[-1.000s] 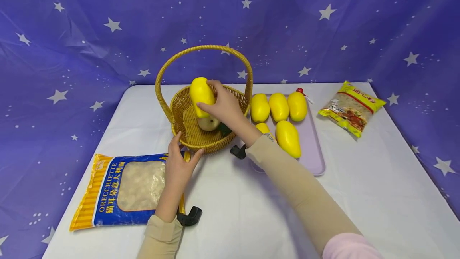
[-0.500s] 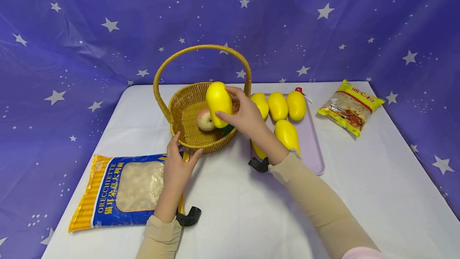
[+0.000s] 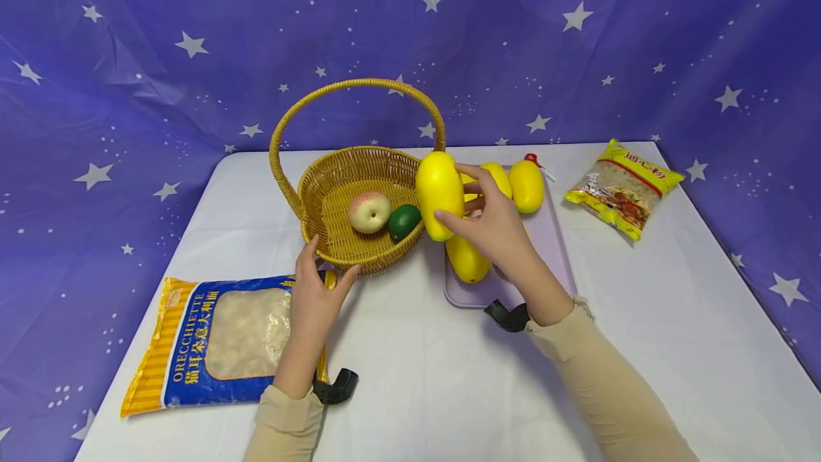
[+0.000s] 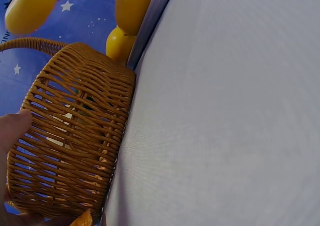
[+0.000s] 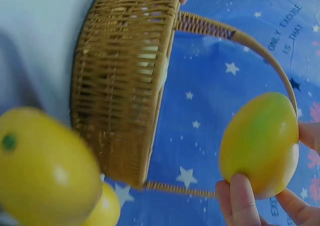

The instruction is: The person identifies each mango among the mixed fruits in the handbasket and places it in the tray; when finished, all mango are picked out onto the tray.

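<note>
In the head view my right hand [image 3: 497, 227] grips a yellow mango [image 3: 440, 194] between thumb and fingers, held up at the basket's right side. The same mango [image 5: 260, 145] shows a greenish patch in the right wrist view. My left hand [image 3: 316, 309] touches the near-left rim of the wicker basket [image 3: 368, 262], thumb and fingers spread along it. Inside the basket lie a pinkish-white peach [image 3: 370, 212] and a dark green oval fruit [image 3: 405, 222]. More mangoes [image 3: 467, 259] lie on the lilac tray [image 3: 556, 248], partly hidden by my right hand.
A blue and orange bag of orecchiette [image 3: 244, 341] lies at the left, partly behind my left hand. A yellow pasta packet [image 3: 625, 187] lies at the far right. Beside the tray's back edge is a red lollipop [image 3: 534, 161]. The basket handle [image 3: 359, 83] arches upright.
My right hand has moved the mango from above the basket out to the right, beside the tray. The peach and green fruit are now uncovered. My left hand stays at the rim.
</note>
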Tool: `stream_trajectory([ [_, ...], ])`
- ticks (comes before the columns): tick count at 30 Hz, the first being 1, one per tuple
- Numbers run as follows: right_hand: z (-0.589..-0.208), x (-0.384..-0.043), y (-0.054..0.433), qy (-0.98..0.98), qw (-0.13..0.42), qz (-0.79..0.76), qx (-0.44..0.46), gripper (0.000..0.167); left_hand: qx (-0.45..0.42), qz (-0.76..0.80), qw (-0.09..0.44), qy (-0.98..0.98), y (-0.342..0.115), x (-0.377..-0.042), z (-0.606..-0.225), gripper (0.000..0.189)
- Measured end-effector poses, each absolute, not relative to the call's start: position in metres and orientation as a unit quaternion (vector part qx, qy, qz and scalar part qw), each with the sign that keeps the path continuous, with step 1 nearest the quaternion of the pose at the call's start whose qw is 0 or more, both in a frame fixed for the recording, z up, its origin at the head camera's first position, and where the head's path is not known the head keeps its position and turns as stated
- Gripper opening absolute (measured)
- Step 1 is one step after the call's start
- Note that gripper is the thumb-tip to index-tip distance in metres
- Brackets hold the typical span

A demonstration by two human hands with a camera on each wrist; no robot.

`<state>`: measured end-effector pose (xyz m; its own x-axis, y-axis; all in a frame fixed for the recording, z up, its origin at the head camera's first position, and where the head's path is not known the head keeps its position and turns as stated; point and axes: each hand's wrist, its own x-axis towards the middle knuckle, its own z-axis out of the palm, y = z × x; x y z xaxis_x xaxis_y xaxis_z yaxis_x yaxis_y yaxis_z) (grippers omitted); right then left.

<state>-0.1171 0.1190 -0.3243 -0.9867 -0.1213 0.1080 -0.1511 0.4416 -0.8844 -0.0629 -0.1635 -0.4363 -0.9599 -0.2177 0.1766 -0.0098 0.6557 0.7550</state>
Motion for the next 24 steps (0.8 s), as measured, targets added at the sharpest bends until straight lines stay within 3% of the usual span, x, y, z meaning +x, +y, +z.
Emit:
stream_trajectory([
  [12,-0.340,-0.096,0.183,-0.875,0.050,0.481,0.031,0.075,0.062,-0.410,0.124,-0.901,-0.163,-0.063,-0.434,0.091],
  [24,-0.366,-0.088,0.237,-0.887,0.042,0.456,-0.062,0.079,0.064,-0.416,0.118,-0.899,-0.162,-0.062,-0.433,0.090],
])
